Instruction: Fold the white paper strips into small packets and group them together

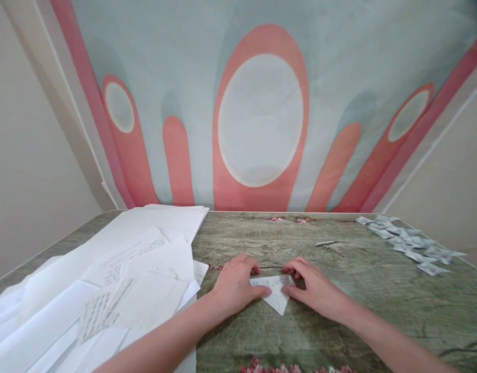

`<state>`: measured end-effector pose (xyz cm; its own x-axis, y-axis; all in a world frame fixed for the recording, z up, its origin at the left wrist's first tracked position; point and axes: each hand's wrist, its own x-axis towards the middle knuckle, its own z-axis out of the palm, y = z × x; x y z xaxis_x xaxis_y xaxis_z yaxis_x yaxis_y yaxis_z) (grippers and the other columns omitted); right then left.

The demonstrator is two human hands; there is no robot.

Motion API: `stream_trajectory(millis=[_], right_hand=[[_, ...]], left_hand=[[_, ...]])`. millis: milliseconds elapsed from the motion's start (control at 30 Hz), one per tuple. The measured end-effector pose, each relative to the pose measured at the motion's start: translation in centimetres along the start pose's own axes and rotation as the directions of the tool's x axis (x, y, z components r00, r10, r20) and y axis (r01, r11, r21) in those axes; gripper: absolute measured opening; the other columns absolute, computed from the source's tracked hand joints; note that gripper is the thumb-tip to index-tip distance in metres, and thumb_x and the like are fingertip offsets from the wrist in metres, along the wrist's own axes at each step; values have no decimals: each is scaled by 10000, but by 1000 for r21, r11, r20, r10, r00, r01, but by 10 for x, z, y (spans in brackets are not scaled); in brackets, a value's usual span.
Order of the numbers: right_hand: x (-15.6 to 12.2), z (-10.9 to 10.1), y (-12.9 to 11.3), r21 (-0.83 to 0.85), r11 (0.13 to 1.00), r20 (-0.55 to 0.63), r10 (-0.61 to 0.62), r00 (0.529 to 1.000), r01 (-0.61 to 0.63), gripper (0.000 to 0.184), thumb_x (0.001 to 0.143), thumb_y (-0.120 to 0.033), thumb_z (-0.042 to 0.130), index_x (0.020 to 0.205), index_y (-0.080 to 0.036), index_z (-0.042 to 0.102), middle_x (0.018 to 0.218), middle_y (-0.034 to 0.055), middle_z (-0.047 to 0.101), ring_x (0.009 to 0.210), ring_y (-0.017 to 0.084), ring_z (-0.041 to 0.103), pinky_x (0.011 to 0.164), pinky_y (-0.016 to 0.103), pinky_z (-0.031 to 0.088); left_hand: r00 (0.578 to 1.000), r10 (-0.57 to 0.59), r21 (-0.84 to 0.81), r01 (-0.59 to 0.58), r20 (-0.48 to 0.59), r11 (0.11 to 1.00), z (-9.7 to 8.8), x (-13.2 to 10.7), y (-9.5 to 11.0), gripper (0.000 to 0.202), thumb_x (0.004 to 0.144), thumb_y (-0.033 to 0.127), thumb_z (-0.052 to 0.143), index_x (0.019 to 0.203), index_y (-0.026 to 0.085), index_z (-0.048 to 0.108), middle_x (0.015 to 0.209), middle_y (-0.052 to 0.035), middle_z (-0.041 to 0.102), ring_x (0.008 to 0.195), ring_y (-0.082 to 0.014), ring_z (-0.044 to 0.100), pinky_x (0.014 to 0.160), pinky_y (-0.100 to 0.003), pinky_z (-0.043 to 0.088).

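The paper, a small folded triangle with print along its far side, lies on the worktop between both hands, point toward the front, well in from the back edge and both side edges. The left hand has its left end in a narrow grip, thumb laid on top and fingers curled at the far side; the right hand holds the right end the same way. Blur hides the creases, so I can't say how tightly the layers sit. A fold could spring up if either thumb eased off early, or the triangle could skew if one hand pressed harder than the other. The left forearm crosses the right border of the sheets, heaped over the left side of the worktop up to its back edge, so pulling that elbow back might drag loose ones along. Toward the back right corner, small folded pieces lie bunched and overlapping, the outermost right by the right edge, where a careless sleeve or knuckle could tip one off. Movement looks easiest from the hands toward the back edge and to the right, short of those pieces; leftward, the heap begins close beside the left hand. The front edge is out of view.
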<state>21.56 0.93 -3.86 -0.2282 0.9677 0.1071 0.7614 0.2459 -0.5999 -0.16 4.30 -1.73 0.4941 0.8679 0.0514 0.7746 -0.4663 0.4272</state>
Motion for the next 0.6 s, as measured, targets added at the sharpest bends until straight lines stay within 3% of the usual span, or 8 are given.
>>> stream_trajectory(millis=[233,600], right_hand=[[-5,-5,-2,30,999,42,11,999,-12,207,689,-245,669,877,-211,589,857,10,576,811,175,541,712,284,425],[-6,-6,-3,-13,1000,71,5,997,-4,149,689,-273,682,707,-202,553,770,-13,532,742,158,516,647,254,375]], left_hand=[[999,-7,71,4,38,997,-1,-4,2,432,532,517,744,800,205,611,861,-29,589,846,-228,558,705,-289,415],[995,24,-43,-19,98,999,3,-2,0,415,516,457,774,776,202,575,791,5,612,744,-185,553,606,-242,373]])
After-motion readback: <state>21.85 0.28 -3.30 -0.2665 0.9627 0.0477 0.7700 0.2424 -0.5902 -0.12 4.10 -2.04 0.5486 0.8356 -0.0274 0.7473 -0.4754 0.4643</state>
